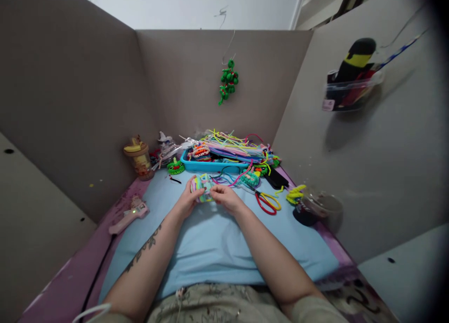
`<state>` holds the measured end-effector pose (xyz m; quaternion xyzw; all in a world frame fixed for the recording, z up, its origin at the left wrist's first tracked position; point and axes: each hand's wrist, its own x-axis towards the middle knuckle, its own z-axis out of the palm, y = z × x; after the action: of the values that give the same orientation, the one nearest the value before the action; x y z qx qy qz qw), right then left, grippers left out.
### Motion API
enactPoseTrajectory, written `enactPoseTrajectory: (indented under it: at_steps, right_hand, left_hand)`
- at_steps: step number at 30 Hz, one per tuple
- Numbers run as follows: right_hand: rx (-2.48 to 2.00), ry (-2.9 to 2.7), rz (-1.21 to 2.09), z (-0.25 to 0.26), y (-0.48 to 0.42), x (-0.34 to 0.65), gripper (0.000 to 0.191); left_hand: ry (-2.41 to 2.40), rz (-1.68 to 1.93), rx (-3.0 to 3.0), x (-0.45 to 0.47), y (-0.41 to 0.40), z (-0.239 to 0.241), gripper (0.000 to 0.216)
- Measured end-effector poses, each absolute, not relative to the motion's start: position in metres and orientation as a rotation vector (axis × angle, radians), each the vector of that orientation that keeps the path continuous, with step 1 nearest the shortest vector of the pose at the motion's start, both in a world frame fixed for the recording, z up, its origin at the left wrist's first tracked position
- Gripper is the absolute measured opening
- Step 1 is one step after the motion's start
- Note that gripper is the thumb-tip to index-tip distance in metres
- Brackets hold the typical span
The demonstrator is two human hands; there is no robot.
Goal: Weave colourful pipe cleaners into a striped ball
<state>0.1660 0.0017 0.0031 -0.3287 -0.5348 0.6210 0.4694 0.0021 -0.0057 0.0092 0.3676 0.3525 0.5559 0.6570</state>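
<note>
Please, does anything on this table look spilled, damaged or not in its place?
Only slight untidiness: the fuzzy strands rise above the blue tray, and loose strands lie outside on the cloth. The pastel piece in the hands is too small to check for damage.

Mine is a single view, worn on my head and looking forward and down, with the blue tray (215, 166) near its middle. My forearms (259, 236) run up from the bottom edge toward the tray, so the camera sits above and behind my left hand (189, 199) and right hand (227, 199), which show just on the tray's near side. Beyond the tray it faces the grey back panel (182, 79); left and right of the tray it reaches both side panels (70, 70). It is wide enough to catch my shirt (206, 304), well nearer me than the tray.
</note>
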Motion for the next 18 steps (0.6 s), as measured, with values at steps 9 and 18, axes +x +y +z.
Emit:
enactPoseTrajectory:
  at_steps: [9, 18]
  right_hand:
    - [-0.684, -1.305, 1.849, 0.0015, 0.0028, 0.1721, 0.037]
    - [-0.498, -1.475, 2.057, 0.0011, -0.0029, 0.1735, 0.041]
  left_hand:
    - [0.765, 1.162, 0.978, 0.0016, -0.0086, 0.0093, 0.092]
    - [0.720, 0.981, 1.114, -0.0017, -0.0112, 0.0107, 0.097]
